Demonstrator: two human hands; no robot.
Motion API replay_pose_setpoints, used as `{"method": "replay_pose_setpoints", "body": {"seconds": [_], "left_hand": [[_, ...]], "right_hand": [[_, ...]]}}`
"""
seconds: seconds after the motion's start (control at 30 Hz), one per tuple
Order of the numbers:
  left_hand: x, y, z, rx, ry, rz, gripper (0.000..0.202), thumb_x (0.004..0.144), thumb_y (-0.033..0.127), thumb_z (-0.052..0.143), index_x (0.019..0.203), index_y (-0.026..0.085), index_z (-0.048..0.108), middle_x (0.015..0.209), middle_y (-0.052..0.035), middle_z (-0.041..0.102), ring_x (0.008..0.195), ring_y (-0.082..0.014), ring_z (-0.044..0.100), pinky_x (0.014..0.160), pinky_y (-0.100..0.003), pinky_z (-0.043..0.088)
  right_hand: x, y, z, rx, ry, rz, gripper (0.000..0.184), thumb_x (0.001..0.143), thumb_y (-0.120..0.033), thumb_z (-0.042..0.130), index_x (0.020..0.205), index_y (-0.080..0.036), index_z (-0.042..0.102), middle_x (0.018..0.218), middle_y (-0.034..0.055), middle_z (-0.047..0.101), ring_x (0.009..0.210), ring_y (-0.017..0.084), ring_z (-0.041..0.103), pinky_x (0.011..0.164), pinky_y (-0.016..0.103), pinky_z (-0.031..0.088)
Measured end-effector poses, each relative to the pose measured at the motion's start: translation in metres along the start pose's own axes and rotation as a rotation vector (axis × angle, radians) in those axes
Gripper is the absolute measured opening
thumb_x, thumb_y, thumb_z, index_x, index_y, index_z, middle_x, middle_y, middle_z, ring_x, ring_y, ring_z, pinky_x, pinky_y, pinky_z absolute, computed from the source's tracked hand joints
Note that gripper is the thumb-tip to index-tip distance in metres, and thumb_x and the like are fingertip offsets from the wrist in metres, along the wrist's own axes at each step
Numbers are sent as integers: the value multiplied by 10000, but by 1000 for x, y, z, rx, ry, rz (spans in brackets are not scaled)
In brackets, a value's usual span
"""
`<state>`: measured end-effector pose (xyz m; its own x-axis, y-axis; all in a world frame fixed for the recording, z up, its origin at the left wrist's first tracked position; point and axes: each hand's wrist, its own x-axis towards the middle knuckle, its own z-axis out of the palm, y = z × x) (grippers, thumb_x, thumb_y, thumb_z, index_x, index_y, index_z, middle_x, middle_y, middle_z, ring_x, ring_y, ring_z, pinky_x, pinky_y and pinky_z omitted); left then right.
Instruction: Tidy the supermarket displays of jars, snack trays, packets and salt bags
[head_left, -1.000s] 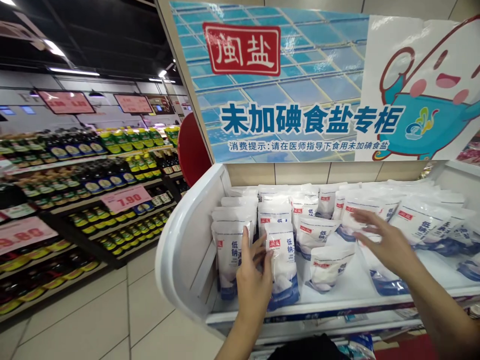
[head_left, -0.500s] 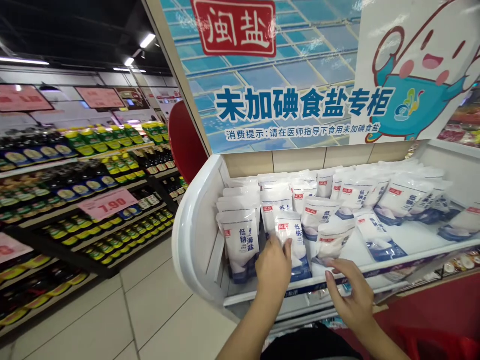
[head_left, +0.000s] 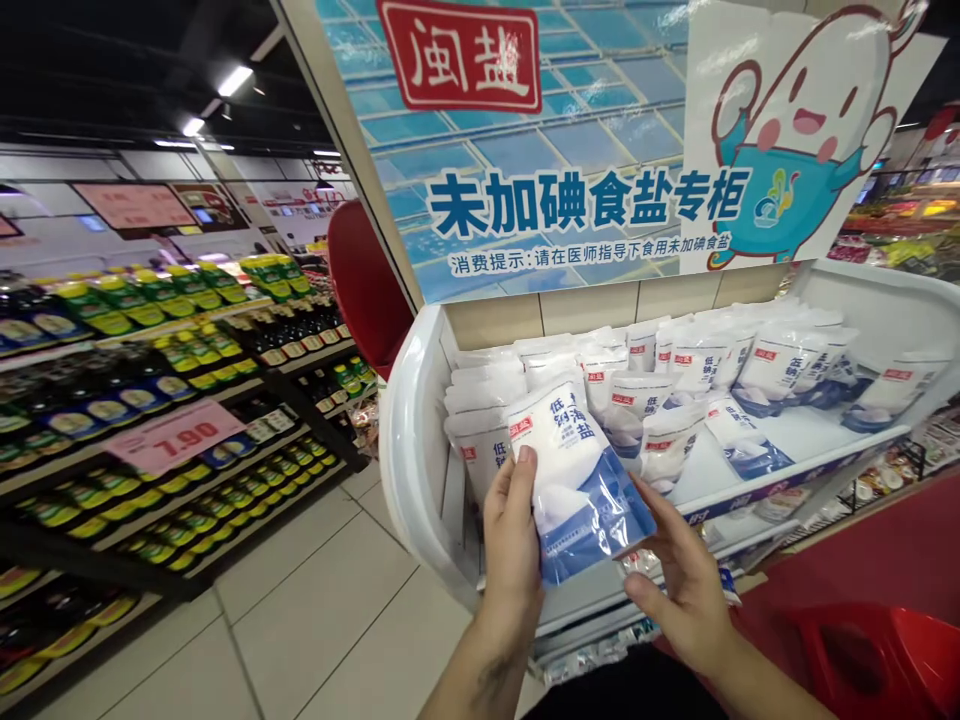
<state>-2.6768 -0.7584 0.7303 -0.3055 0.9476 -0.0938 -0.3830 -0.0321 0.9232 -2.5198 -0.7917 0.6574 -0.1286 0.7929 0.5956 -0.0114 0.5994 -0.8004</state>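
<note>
A white and blue bag of salt [head_left: 581, 490] is held tilted above the front of the display shelf. My left hand [head_left: 514, 530] grips its left side, thumb on the front and the other fingers hidden behind. My right hand [head_left: 682, 580] is at the bag's lower right corner, fingers stretched out and thumb apart. Its fingertips are partly hidden by the bag, so I cannot tell whether they touch it. Behind stand rows of matching salt bags [head_left: 637, 405], and one bag [head_left: 742, 440] lies leaning back on the white shelf [head_left: 817, 440].
The shelf's rounded white side wall [head_left: 412, 450] rises at the left, with a blue sign board [head_left: 585, 130] above. Bottle racks [head_left: 172, 400] with a pink price tag [head_left: 176, 435] stand across the tiled aisle [head_left: 322, 610]. A red plastic stool [head_left: 877, 660] is at the lower right.
My left hand has lifted the salt bag out of the front row and brought it closer, tilting it. My right hand has come up to the bag's lower corner. The view has shifted slightly.
</note>
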Motion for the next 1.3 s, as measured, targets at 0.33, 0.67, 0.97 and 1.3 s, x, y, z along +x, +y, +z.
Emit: {"method": "replay_pose_setpoints", "body": {"seconds": [0.33,0.67,0.97,1.3], "left_hand": [[-1,-16,-5,-248,-117,-332,493,923,469,584,1286,139,629,1123,-121,737,945,-236,724,822,-326,589],[5,-29,-5,-248,-177,-195,673,747,521,782,1256,110,624,1119,-140,730,1019,-282,701,903,-357,558],[8,-63,-14,270,-91,578,386,961,469,550,1175,154,608,1069,-111,730,1024,-218,682,912,-308,531],[28,-46,-25,734,-336,815,116,910,269,608,925,166,659,856,-72,748,783,-211,717,692,-274,536]], "right_hand": [[23,-19,18,-224,-17,-58,541,1010,-227,494,1532,-324,391,1416,51,574,1256,242,585,1063,381,507],[19,7,13,103,32,308,736,777,-197,792,1442,-272,484,1250,87,680,1105,249,668,850,307,592],[-2,23,7,822,276,761,307,762,-398,777,975,-181,737,969,80,749,909,223,701,832,335,571],[8,34,21,982,335,976,357,669,-297,924,937,-223,700,1057,26,755,971,167,717,895,273,565]]}}
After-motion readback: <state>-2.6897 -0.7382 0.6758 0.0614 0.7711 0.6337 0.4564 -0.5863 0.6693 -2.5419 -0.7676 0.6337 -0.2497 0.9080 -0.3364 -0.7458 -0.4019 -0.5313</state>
